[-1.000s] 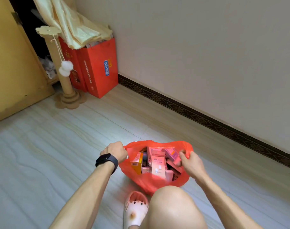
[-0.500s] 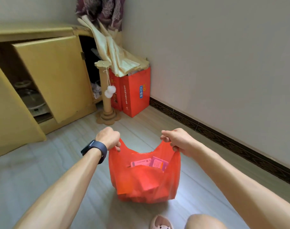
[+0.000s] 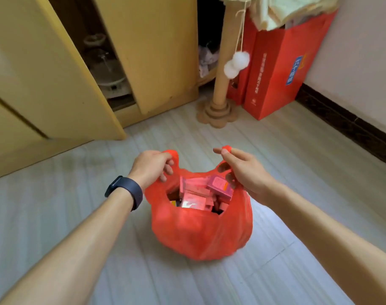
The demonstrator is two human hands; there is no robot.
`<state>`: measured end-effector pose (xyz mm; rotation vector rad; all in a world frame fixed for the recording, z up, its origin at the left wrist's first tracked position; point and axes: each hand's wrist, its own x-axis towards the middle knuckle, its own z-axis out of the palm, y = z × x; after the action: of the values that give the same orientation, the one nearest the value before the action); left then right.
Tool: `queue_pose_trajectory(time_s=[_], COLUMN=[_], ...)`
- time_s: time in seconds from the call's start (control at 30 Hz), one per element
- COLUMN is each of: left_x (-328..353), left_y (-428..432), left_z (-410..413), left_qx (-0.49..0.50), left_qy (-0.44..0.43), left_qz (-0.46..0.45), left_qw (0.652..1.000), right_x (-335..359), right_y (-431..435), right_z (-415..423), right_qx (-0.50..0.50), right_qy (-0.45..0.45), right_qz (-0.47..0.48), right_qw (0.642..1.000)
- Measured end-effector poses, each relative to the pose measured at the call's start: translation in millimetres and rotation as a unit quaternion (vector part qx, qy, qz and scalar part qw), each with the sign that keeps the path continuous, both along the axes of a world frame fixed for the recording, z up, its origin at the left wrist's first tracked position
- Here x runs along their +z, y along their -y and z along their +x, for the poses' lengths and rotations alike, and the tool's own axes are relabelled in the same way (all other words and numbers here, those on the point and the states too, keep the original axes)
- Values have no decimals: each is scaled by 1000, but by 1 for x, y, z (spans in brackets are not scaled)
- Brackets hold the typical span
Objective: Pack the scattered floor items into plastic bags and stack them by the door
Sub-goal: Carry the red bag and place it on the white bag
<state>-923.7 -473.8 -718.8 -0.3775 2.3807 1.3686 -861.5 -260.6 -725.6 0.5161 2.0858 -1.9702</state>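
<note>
Now both handles are gripped, the bag full.
The red plastic bag (image 3: 201, 230) of pink boxes (image 3: 219, 187) sits on the floor, well in front of the cardboard post (image 3: 219, 89). The left hand (image 3: 151, 166) curls round one handle; the right hand (image 3: 244, 172) pinches the other. Best to draw them together evenly before lifting, so that nothing spills.

The thin plastic bag (image 3: 201, 234) is red-orange; the small card boxes (image 3: 194, 201) are pink; the wristband (image 3: 130, 190) is dark blue; the wooden cupboard door (image 3: 154, 51) is yellow; the tall paper bag (image 3: 273, 89) is red with a blue label.
</note>
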Motion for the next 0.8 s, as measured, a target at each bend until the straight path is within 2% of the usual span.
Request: queue_pose_trajectory(time_s=[0.13, 0.23, 0.3, 0.37, 0.47, 0.57, 0.8], left_x=[-18, 7, 36, 71, 134, 218, 436], left_y=[3, 2, 0, 4, 24, 39, 74], left_z=[-9, -2, 7, 19, 30, 25, -2], left_qx=[86, 133, 111, 76, 86, 104, 73], left_qy=[84, 114, 144, 196, 242, 248, 232], left_qz=[139, 172, 166, 182, 202, 208, 216], left_qw=[983, 969, 969, 961, 945, 940, 946], right_x=[-21, 6, 38, 81, 158, 245, 456], right_y=[24, 33, 35, 34, 27, 24, 71], right_z=[-10, -3, 2, 9, 15, 7, -31], right_qx=[18, 24, 29, 58, 91, 100, 100], right_qy=[87, 137, 173, 216, 249, 240, 186], right_qz=[-64, -25, -9, -27, -26, -6, 13], right_qw=[994, 990, 985, 974, 964, 966, 977])
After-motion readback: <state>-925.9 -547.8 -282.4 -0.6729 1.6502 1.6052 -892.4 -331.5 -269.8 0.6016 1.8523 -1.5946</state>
